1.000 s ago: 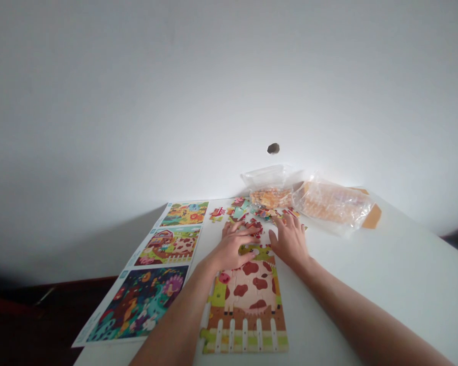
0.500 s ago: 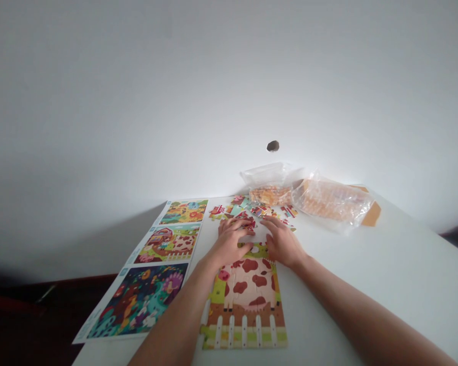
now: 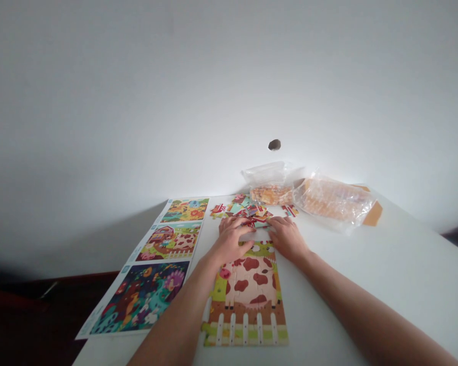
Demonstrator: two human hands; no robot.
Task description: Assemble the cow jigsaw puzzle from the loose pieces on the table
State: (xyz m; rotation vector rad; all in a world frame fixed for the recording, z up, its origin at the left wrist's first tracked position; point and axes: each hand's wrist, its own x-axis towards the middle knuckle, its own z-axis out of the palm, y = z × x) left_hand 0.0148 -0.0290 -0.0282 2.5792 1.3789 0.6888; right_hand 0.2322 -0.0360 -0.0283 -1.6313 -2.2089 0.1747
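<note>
Left of centre, a picture sheet (image 3: pixel 154 267) bears labels too small to read. Centrally, the left hand (image 3: pixel 232 241) has its fingers loosely spread at the loose pieces (image 3: pixel 239 207), above the joined cow puzzle (image 3: pixel 250 290). The person seems to be gathering pieces; the next move likely calls for separating one. The right hand's (image 3: pixel 287 239) fingers bend at the pile, any pinch hidden. The rightmost clear bag (image 3: pixel 330 203) shows no readable brand.
</note>
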